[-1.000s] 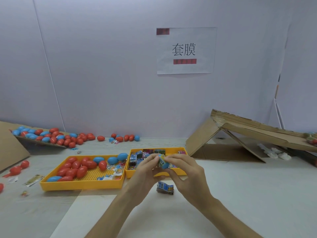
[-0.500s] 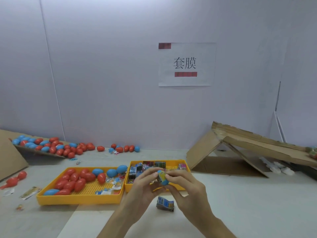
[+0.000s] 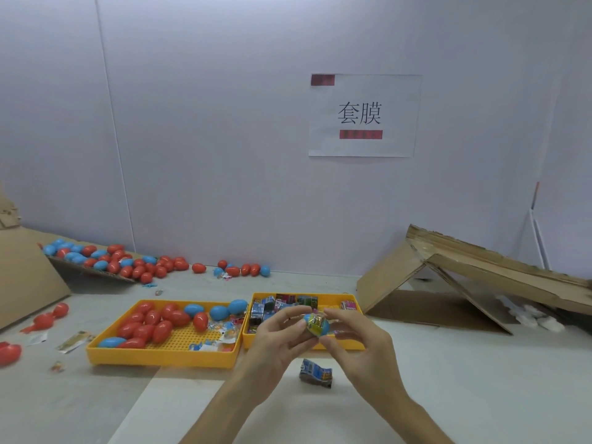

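Both hands, left and right, pinch a blue egg above the desk, each grip clamped on it, sleeving it in printed film. Next, I judge, the film needs pulling down evenly to seat.

Head-worn view, forward and downward.

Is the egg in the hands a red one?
No, the egg pinched between the left hand and the right hand is blue, with colourful print on it.
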A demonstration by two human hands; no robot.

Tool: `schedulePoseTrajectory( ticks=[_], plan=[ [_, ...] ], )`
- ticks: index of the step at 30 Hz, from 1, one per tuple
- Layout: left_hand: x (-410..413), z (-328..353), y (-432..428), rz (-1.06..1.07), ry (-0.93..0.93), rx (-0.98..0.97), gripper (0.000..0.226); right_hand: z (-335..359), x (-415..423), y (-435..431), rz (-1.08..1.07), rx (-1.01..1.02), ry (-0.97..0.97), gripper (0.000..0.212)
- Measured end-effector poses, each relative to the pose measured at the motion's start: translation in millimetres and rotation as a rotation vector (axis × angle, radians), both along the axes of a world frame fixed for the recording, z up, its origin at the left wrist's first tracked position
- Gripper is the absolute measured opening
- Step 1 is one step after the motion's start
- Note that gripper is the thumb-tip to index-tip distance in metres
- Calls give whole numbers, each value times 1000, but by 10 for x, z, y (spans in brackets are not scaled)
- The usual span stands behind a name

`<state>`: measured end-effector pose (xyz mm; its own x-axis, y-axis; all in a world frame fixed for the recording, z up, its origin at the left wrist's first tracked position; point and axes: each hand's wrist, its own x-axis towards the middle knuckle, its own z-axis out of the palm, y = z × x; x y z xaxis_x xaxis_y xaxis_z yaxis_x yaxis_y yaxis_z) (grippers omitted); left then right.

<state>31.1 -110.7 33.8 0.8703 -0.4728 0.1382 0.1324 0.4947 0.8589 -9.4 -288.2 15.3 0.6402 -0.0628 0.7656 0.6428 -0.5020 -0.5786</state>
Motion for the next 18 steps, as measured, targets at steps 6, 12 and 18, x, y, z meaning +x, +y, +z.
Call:
schedulePoseTrajectory(
  ticks=[6,12,18],
  plan=[
    [-9,-4,0,-39,40,12,37,18,-7,-15,-45,-93,-80,31],
    [4,-23,-5,-79,98,-43,36,9,21,-60,-75,-112,-84,30],
    [-7,-11,-8,-101,112,-55,37,22,12,-68,-84,-143,-134,28]
  ],
)
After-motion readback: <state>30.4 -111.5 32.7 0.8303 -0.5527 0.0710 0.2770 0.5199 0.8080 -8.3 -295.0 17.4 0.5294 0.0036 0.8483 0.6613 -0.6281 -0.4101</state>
